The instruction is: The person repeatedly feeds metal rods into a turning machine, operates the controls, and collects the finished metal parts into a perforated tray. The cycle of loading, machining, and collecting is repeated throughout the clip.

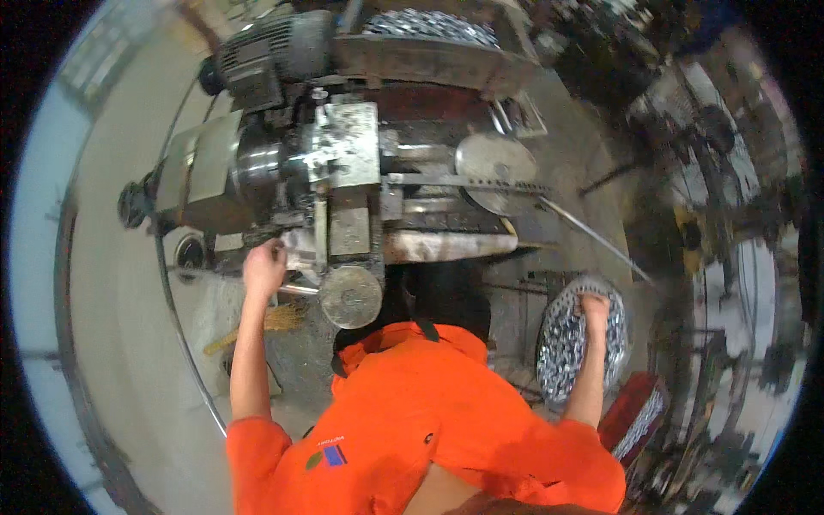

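Right of the machine (348,142) sits the oval basket (562,299) of metal pieces (566,348), long axis fore-and-aft, the nearer right hand (594,309) over its far end, the left hand (265,268) curled at the machine's near-left side, both grips impossible to tell.

ok so the right hand (592,304) was in by the far edge of the basket (585,283), fingertips out of sight, so no clue if they'd pinched anything. The metal pieces (562,348) in there were too small and smeary to tell apart. Left hand (264,268) was up at the machine (350,232), fingers blurry, couldn't see what they had. Red box (628,403) had its near left corner tucked behind the orange sleeve (584,442). Stuff inside the rusty trough (421,60) was streaked, and the clutter (712,129) off right was pure mush
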A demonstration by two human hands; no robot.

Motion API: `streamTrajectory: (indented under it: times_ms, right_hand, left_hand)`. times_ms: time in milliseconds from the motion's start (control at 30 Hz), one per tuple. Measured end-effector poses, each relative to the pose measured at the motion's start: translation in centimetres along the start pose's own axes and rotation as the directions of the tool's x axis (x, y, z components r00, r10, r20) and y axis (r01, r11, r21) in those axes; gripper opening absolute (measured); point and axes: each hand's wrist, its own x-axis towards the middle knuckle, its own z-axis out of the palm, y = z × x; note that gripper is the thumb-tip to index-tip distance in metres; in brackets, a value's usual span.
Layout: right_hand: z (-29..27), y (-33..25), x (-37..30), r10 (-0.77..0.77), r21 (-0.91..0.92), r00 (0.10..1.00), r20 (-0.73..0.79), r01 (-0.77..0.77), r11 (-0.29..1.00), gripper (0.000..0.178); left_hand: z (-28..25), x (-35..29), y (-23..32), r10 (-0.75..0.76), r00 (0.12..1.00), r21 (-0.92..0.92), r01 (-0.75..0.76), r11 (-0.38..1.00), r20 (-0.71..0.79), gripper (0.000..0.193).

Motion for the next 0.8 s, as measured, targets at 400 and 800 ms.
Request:
streamTrajectory:
  times_ms: [400, 800]
  right_hand:
    - [19.9, -28.5, -1.2, -0.761, 0.099, 0.455, 0.463, 0.826, 0.554, 0.028]
    - [46.3, -38.0, -8.0, -0.431, -0.107, 0.131, 0.893, 0.991, 0.080, 0.020]
  left_hand:
    - [-11.3, -3.4, -0.6, 0.127, 0.991, 0.018, -0.126, 0.992, -0.052, 0.022]
    - [-14.4, -21.6, -13.1, -0.408, 0.890, 0.050, 0.426, 0.903, -0.205, 0.033]
